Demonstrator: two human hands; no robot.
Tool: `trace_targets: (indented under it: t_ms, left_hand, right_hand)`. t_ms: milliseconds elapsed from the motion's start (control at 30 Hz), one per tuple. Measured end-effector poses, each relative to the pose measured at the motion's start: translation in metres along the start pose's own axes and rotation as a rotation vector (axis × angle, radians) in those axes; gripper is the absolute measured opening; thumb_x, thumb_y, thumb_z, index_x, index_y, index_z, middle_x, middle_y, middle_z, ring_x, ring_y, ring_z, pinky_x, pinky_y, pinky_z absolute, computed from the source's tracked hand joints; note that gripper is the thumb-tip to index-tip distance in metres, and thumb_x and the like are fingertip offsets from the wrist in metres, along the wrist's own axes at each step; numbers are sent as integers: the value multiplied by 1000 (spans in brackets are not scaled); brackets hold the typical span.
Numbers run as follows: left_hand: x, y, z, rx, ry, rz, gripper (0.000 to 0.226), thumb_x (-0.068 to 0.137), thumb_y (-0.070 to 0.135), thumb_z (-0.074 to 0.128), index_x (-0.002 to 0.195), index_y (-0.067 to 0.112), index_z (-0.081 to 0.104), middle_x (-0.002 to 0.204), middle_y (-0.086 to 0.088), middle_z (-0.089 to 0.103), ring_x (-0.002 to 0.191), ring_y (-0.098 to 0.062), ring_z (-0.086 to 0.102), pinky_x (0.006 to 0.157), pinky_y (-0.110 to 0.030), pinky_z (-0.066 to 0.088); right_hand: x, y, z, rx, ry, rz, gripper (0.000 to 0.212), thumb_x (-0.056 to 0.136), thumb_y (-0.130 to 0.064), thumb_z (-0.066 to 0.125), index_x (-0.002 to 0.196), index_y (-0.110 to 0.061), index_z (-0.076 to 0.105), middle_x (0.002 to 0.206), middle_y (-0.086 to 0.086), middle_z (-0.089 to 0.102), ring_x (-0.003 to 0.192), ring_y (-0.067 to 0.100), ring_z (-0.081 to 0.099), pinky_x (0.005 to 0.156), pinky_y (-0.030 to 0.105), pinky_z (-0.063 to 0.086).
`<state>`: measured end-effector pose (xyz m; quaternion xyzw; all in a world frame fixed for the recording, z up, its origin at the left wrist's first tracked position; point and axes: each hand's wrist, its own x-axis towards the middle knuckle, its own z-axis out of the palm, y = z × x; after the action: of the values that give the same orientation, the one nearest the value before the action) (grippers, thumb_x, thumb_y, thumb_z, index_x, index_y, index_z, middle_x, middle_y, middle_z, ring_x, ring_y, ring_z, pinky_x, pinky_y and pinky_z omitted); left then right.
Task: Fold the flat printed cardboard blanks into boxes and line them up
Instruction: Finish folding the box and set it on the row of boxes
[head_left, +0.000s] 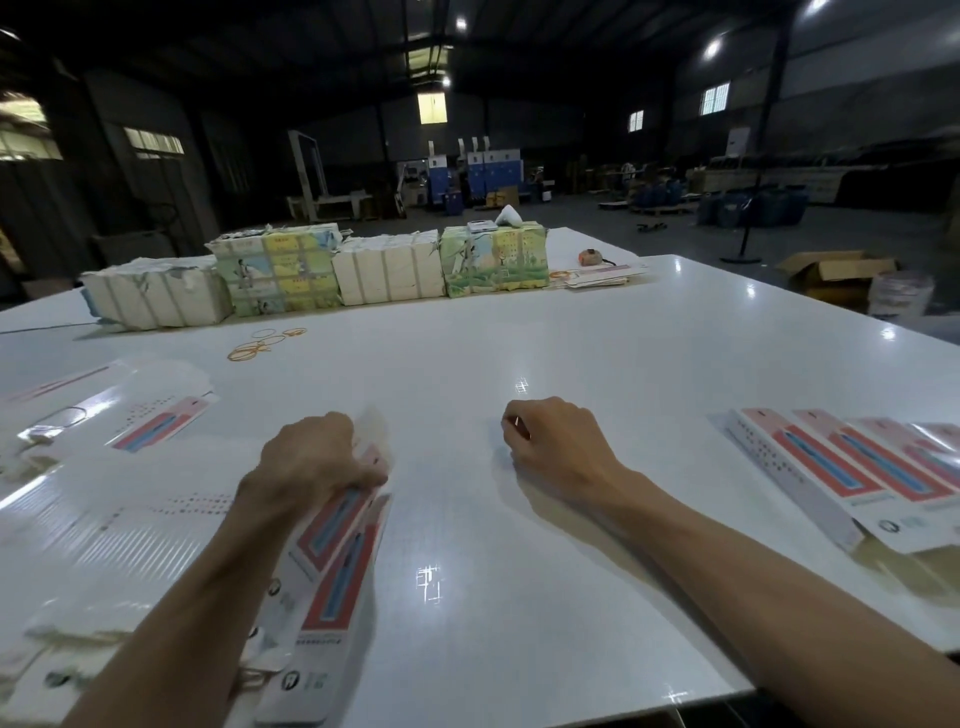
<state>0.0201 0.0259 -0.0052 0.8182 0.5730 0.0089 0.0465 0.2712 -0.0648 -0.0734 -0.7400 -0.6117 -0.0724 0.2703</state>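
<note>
I see the left hand (317, 457) clenched round a flat red-and-blue printed cardboard blank (332, 540); the right hand (556, 441) rests curled, empty.

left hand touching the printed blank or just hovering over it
Touching. The head view shows the left hand with its fingers curled round the far end of the blank.

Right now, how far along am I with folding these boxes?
Done: several folded boxes lined up on the right. In hand: your left hand grips printed cardboard, not yet a box; your right hand rests curled on the table, apparently empty. Left: flat blanks spread on the left, plus wrapped bundles at the back.
</note>
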Motion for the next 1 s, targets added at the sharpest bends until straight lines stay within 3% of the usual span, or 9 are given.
trace_targets:
  t_ms: [100,167,267,367,567,700,833,900,1000]
  left_hand:
    - [13,7,2,-177,91,104,40,90,53,75,104,18,61,97,-3,71,82,-21,69,75,-39,60]
    - [19,18,1,-436,68,203,31,93,49,74,98,19,72,88,-1,77,76,-22,75,73,-41,64]
    - [17,44,-1,-887,-130,300,18,100,40,69,110,28,76,88,1,81,76,-20,80,61,-33,64]
    - [11,66,17,-1089,-157,374,23,106,45,57,119,34,72,91,0,80,78,-21,79,62,-26,61]
    - [6,79,57,-1233,-217,420,33,109,50,43,119,26,62,86,-4,76,70,-20,76,63,-23,58]
    - [7,78,60,-1325,-258,352,36,111,50,35,113,22,57,80,-5,73,62,-17,73,57,-23,57]
    - [7,74,60,-1384,-315,305,47,108,56,36,123,16,56,82,-6,75,63,-21,75,58,-26,59]
    - [7,74,60,-1432,-371,334,54,107,59,37,128,13,56,92,-11,77,72,-25,77,62,-30,60]
    - [6,76,57,-1545,-447,350,66,99,68,37,130,14,61,108,-13,79,91,-34,79,68,-33,63]
  right_hand:
    - [1,0,0,41,8,4,20,98,-22,47,86,-20,64,77,-4,68,74,25,61,70,38,52]
    - [3,-1,0,111,70,-5,18,100,-24,50,92,-23,66,78,-8,69,74,21,63,71,37,54]
    - [7,-4,-6,297,290,-74,18,105,-24,55,118,-24,69,85,-12,69,73,9,62,68,27,52]
    - [10,-3,-12,377,411,-130,27,108,-24,55,134,-19,62,106,-6,64,89,9,62,73,29,58]
    - [7,2,-5,254,191,-149,36,108,-37,53,139,-23,66,136,-2,50,127,10,46,89,31,53]
    - [9,0,-3,356,138,-140,29,106,-32,60,127,-17,73,136,-4,56,127,3,46,100,30,50]
    - [12,-3,-2,459,125,-149,13,103,-24,66,107,-13,72,126,-3,62,116,3,55,90,19,54]
    - [15,-1,-3,507,172,-109,12,102,-22,67,108,-13,71,125,-3,64,115,9,57,95,27,55]
    - [15,5,-3,421,186,-94,28,105,-32,62,128,-17,68,135,-6,63,126,10,52,101,40,54]
